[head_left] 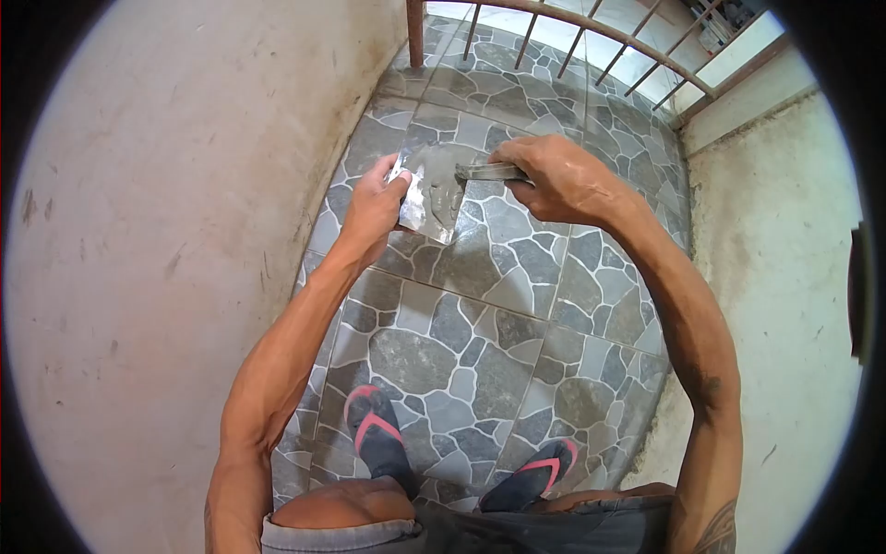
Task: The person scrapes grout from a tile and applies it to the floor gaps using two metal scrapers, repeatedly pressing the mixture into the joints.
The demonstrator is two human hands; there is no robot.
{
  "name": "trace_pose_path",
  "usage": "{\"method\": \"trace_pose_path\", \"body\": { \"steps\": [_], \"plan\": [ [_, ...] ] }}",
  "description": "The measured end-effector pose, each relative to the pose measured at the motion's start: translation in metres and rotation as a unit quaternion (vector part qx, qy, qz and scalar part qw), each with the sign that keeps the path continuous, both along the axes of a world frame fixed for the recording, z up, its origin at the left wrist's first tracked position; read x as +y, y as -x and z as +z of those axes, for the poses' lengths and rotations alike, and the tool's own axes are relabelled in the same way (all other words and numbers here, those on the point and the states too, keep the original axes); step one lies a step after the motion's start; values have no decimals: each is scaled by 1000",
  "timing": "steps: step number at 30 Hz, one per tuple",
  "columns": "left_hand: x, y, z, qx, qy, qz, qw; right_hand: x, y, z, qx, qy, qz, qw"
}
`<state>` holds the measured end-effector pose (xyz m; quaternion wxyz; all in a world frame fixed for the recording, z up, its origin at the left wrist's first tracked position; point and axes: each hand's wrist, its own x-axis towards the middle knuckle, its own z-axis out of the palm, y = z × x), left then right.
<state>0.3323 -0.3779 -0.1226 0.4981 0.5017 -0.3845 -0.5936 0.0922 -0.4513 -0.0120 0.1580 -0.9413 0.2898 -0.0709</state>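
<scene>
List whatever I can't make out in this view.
All in the head view:
Some fingers of the left hand: hidden under the flat shiny metal plate.
The handle of the narrow grey tool: hidden by the grip of the right hand.
Small items beyond the rusty brown metal railing: too small.
Dark object, far right: cut off by the black border.

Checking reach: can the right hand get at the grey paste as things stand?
Likely yes: the right hand holds a tool, its end at the grey paste, nothing visible between; the left hand grips the plate opposite.
</scene>
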Motion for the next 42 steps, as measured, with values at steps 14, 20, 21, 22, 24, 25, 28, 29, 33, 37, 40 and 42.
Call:
{"method": "trace_pose_path", "body": {
  "steps": [14,20,21,22,24,25,28,29,33,37,40,42],
  "plan": [
    [-8,-10,-17,14,-108,52,993,-18,-36,-5,155,-62,34,985],
    [-11,-18,-28,10,-157,57,986,-34,-50,-11,180,-103,75,975],
    [-13,-21,-32,17,-158,58,986,-39,-52,-13,173,-120,78,975],
    [-15,-23,-38,24,-159,58,985,-44,-53,-15,165,-136,82,973],
    [-18,-30,-50,43,-159,70,984,-54,-57,-19,165,-173,86,967],
    [-20,-33,-57,54,-157,82,983,-59,-60,-19,172,-194,86,962],
    [-27,-40,-68,68,-155,100,980,-79,-60,-28,128,-320,32,938],
    [-29,-43,-71,69,-156,105,980,-88,-59,-36,90,-359,26,929],
    [-31,-57,-102,100,-119,134,979,-127,-70,-67,-6,-365,-27,931],
    [-11,-72,-148,25,-70,125,989,-175,-108,-101,-23,-264,-94,960],
    [10,-75,-168,-117,-36,84,989,-200,-145,-118,-21,-176,-121,977],
    [18,-64,-164,-114,-18,59,992,-218,-169,-139,8,-89,-134,987]
  ]
}}
